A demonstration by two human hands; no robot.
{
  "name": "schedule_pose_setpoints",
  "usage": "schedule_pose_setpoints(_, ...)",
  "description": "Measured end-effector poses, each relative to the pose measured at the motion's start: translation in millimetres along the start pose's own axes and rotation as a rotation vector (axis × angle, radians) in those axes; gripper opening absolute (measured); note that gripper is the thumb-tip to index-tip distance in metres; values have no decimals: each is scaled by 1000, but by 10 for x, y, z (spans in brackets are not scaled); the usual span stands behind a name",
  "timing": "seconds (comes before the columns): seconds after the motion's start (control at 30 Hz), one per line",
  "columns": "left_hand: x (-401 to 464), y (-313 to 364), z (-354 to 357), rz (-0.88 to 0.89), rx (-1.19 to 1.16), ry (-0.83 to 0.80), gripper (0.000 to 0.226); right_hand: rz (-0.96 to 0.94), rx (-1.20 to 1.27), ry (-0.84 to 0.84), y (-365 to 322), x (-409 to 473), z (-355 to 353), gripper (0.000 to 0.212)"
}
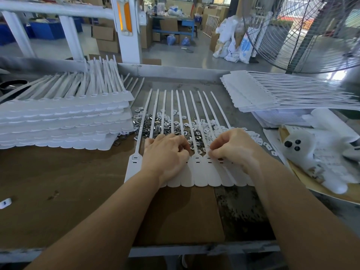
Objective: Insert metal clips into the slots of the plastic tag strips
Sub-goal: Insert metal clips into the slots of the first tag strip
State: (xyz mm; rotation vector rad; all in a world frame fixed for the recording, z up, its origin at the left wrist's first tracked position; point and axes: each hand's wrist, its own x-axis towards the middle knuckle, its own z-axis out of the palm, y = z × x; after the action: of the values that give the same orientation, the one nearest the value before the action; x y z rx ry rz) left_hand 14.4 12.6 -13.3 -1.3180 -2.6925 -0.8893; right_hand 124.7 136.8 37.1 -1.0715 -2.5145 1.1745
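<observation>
Tag strip, one joined sheet with ten thin tails, lies flat mid-bench on brown cardboard. At far left sits one tall stack of strips. The left hand curls its fingers onto the sheet's heads; whether it pinches a clip cannot be told. Loose metal clips lie beyond. The right hand pinches at a slot. A second stack lies right.

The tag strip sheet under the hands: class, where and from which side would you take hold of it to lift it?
Probably grip the tag strip sheet by its flat scalloped near edge, coming from the worker's side. That edge lies clear on the cardboard, while the thin tails reach back over the loose clips.
</observation>
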Motion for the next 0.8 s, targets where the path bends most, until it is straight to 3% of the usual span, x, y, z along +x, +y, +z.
schedule_pose_setpoints(0.2, -8, -6, -4, 4, -3, 1, 14, -118, -145, 297, 84, 171, 73, 14)
schedule_pose_setpoints(0.5, -1, 6, 4, 5, 3, 0, 13, -176, -489, 252, 48, 502, 269, 39)
schedule_pose_setpoints(0.8, -1, 2, -8, 8, 16, -10, 15, -292, -345, 384, 71, 441, 295, 18)
